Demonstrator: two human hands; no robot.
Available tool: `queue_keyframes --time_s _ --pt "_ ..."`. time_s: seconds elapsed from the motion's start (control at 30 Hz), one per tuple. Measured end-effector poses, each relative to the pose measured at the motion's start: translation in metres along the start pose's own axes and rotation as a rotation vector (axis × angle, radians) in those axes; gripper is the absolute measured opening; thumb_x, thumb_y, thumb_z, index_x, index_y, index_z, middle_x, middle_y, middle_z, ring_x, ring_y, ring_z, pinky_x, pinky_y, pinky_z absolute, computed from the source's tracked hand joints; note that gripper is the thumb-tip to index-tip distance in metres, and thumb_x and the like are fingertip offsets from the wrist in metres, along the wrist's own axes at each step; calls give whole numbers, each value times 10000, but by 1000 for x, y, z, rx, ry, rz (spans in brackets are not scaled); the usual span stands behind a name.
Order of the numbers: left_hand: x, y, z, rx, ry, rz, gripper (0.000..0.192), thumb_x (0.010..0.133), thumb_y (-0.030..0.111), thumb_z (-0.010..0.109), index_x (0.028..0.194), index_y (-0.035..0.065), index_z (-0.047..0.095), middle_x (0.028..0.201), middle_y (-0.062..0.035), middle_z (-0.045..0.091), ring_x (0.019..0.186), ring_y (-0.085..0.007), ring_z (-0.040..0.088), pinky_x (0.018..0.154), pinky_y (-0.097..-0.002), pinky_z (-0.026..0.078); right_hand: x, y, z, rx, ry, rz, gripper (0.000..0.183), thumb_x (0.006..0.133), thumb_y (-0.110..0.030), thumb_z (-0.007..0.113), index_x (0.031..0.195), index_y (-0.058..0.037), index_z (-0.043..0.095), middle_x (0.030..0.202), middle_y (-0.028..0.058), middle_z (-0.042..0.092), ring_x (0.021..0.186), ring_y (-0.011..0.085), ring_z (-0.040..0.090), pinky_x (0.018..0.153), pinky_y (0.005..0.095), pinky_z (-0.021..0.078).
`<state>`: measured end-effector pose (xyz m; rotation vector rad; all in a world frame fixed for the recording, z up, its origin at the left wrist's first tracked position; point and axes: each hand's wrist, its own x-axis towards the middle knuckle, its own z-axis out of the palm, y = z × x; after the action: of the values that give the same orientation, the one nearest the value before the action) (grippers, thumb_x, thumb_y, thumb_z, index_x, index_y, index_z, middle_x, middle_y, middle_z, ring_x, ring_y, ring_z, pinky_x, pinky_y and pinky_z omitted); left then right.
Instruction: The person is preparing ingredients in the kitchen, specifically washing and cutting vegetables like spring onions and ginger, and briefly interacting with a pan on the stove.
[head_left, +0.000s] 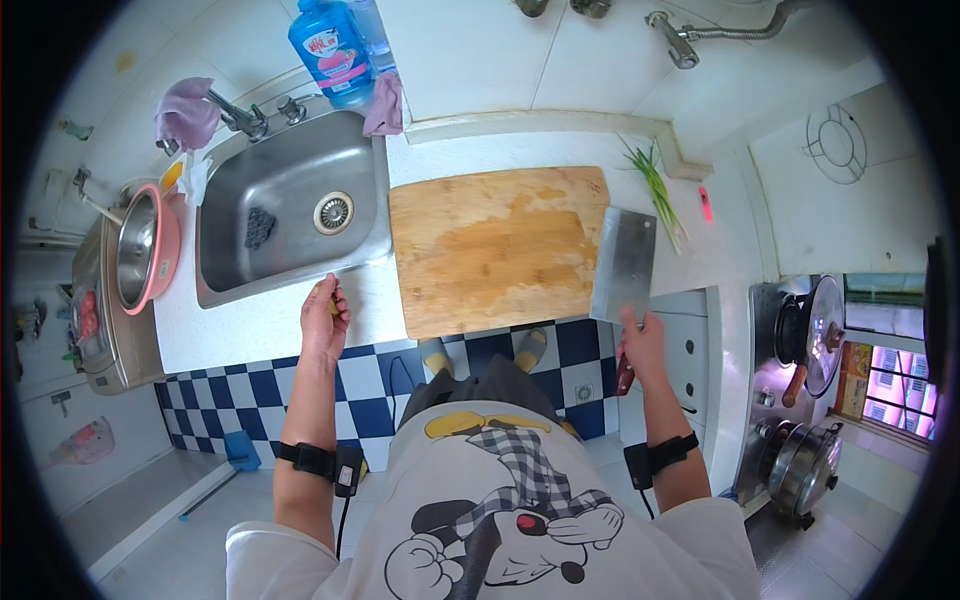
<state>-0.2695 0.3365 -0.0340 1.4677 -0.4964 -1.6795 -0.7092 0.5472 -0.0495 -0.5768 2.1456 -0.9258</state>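
Observation:
My right hand (643, 343) is closed around a Chinese cleaver (628, 255) where the blade meets its dark red handle. The broad steel blade points away from me, its left side over the right edge of a wooden cutting board (487, 255). The board's middle bears a darker, wet-looking patch. Near the front rim of the stainless steel sink (289, 172), my left hand (322, 315) has its fingers curled around a small yellowish piece (333, 306). The fingers mostly hide that piece, so its kind cannot be told.
Green scallions (658, 187) lie right of the board, by a small pink-red object (706, 204). The sink contains a steel-wool scrubber (259, 228). Left of it is a pink basin (165, 247) with a metal bowl (136, 238). A lidded pan (823, 337) sits on the stove at right.

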Motion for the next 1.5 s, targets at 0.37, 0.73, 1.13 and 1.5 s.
queue_keyframes --time_s 0.37,0.73,1.13,1.5 --pt "11 35 -74 -90 2 2 152 955 249 613 863 130 589 705 49 533 583 -40 459 507 -181 375 -75 -96 201 -143 -246 -125 414 924 -352 613 877 57 568 694 205 623 487 282 640 454 375 511" --pt "-37 54 -218 -184 259 153 138 946 250 614 920 120 576 700 33 516 595 -50 461 493 -183 359 -65 -287 397 -34 -744 -285 350 881 -270 639 891 67 545 815 252 640 709 364 660 657 442 531" --pt "-36 23 -236 -147 320 99 116 935 237 627 878 158 563 700 43 521 594 -53 472 487 -193 353 -5 -149 168 80 -312 -169 361 946 -347 576 1033 3 609 675 103 628 610 194 621 592 330 498" --pt "-38 44 -152 55 188 99 139 938 266 623 917 133 591 732 46 527 624 -50 469 521 -190 357 28 -25 21 -437 346 -95 530 855 -472 644 1000 35 598 991 268 649 959 436 618 831 456 486"
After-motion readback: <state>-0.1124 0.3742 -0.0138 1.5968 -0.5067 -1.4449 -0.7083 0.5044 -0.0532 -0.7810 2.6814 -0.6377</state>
